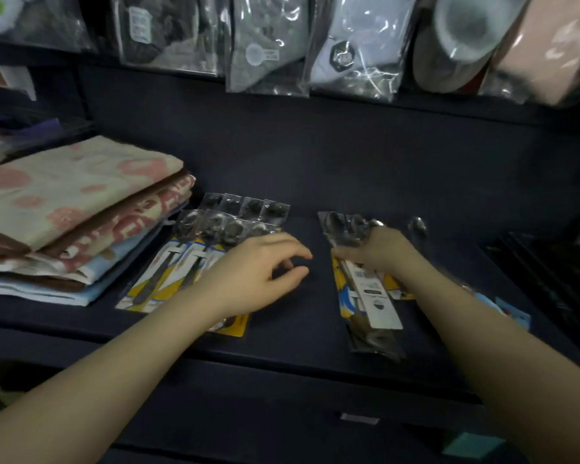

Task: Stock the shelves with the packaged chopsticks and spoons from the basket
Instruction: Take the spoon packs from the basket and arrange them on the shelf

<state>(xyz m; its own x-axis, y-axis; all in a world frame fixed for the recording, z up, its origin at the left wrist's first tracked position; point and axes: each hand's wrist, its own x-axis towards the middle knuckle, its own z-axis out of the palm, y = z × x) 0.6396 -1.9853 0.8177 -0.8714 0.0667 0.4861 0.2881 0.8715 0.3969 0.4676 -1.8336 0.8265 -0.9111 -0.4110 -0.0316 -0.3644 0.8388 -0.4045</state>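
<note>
— Dark shelving fills the view, right?

— Yes. One broad dark shelf (298, 182) runs across, and bagged socks (268, 45) hang from the level above, along its back edge.

— What is the biggest thing lying on it?

— Folded towels (74, 209), stacked at the left end, cream and pink on top, brown and pale blue beneath.

— And the stock itself?

— Just beside the towels, toward the front edge, lies a row of packaged spoons (195, 252), clear sleeves on yellow and blue cards, overlapping a further row behind. A second bunch of spoon packs (365, 289) sits right of the middle, one end reaching toward the front edge.

— Where are the hands?

— The left hand (262, 269) hovers above the right edge of the left row, fingers loosely curled and apart, holding nothing; whether it touches the packs I cannot tell. The right hand (382, 249) is on the right bunch, fingers curled round its upper part, clamped on the packs.

— Anything smaller?

— A lone spoon bowl (417, 226) shows just past the right hand, and a blue pack edge (513, 313) peeks out beyond the right forearm.
</note>
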